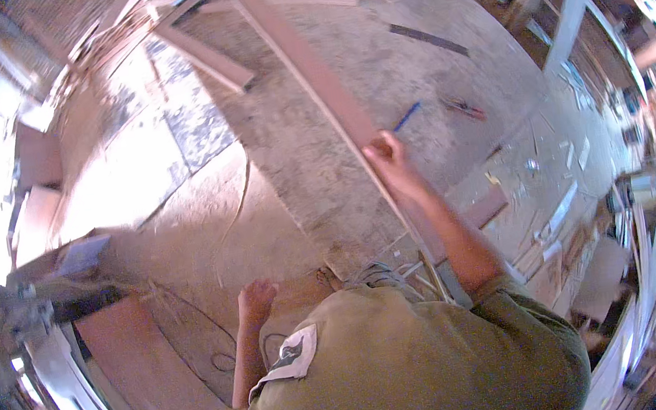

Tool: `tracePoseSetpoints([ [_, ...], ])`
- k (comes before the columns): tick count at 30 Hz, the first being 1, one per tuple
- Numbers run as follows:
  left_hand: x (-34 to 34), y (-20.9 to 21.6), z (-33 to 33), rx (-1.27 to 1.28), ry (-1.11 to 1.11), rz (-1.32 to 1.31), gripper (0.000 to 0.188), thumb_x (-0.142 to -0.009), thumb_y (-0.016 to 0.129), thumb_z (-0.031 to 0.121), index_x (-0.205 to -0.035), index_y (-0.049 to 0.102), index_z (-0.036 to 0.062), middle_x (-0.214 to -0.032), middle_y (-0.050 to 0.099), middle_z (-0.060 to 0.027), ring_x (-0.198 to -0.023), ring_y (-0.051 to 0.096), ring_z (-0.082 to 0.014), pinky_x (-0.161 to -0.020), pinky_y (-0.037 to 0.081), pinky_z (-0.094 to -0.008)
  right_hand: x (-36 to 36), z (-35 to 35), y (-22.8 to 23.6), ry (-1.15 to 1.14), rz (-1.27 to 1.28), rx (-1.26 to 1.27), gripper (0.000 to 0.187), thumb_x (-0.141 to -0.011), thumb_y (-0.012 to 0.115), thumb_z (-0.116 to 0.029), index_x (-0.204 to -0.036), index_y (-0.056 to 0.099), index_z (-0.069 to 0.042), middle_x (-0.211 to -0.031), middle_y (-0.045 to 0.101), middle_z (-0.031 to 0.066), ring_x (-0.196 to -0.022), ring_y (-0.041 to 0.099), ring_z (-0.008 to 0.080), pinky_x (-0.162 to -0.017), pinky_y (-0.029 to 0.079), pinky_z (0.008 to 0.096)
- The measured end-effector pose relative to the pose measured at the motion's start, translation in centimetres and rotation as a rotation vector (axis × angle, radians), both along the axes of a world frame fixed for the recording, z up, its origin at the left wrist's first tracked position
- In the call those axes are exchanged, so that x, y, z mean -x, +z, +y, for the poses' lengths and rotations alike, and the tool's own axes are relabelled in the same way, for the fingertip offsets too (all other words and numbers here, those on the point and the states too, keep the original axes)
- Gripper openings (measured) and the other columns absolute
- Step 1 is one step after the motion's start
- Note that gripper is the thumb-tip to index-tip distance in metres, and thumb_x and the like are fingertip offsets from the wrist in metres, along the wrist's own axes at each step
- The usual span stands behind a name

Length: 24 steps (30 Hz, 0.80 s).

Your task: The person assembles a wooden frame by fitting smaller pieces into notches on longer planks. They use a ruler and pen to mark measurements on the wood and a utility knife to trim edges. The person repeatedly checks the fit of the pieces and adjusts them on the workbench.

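A long, narrow reddish-brown wooden board [312, 76] with a pale edge runs from the far middle back toward my right side. My right hand [389, 155] grips this board partway along, its fingers bent at the edge. Lower and to the left, my left hand [258, 300] hangs apart from the board with its fingers curled in, and nothing shows in it. On the floor just beyond my right hand lies a blue pen-like stick [407, 116]. Beside it is a small tool with reddish handles [464, 109], blurred.
Shorter boards [205, 58] lie at the far end, near a dark flat strip [429, 39]. A wide brown panel [142, 355] is at lower left, with a thin cable [194, 312] beside it. Wood scraps [562, 209] litter the right side; timber beams [565, 4] stand beyond.
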<state>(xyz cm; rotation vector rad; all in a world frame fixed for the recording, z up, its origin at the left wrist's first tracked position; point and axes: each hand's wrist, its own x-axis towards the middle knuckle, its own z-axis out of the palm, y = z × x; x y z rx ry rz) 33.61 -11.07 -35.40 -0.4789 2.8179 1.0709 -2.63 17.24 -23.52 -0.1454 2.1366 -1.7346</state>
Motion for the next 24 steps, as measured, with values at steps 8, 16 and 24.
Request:
tracePoseSetpoints([
  [8,-8.7,-11.5,-4.4,0.03,0.004,-0.342,0.045,-0.087,0.066,0.042,-0.104,0.075,0.0014,-0.106,0.073,-0.0199,-0.103,0.068,-0.0393,-0.089,0.053,-0.0478,4.6,-1.8,-5.3,0.139,0.208,-0.567,0.08,-0.09,0.066,-0.057,-0.143,0.048,0.001,-0.131,0.062,0.0271,-0.122,0.061,0.0378,-0.1,0.05,0.0417],
  [16,-17.2,-10.8,-1.2,-0.119,0.498,-0.595,0.047,-0.088,0.063,0.047,-0.094,0.077,0.0028,-0.095,0.074,-0.0213,-0.095,0.07,-0.0385,-0.086,0.053,-0.0466,6.1,-3.9,-9.5,0.064,0.191,-0.276,0.074,-0.089,0.067,-0.059,-0.135,0.059,-0.001,-0.117,0.071,0.0213,-0.11,0.068,0.0319,-0.095,0.052,0.0405],
  [24,-22.7,-16.7,-9.6,-0.23,0.373,-0.691,0.037,-0.085,0.067,0.039,-0.09,0.076,0.0027,-0.09,0.074,-0.0194,-0.087,0.07,-0.0368,-0.081,0.053,-0.0465,4.2,-6.6,-5.5,0.038,0.424,-0.945,0.067,-0.092,0.062,-0.057,-0.133,0.063,-0.004,-0.127,0.062,0.0263,-0.12,0.057,0.0412,-0.101,0.047,0.0484],
])
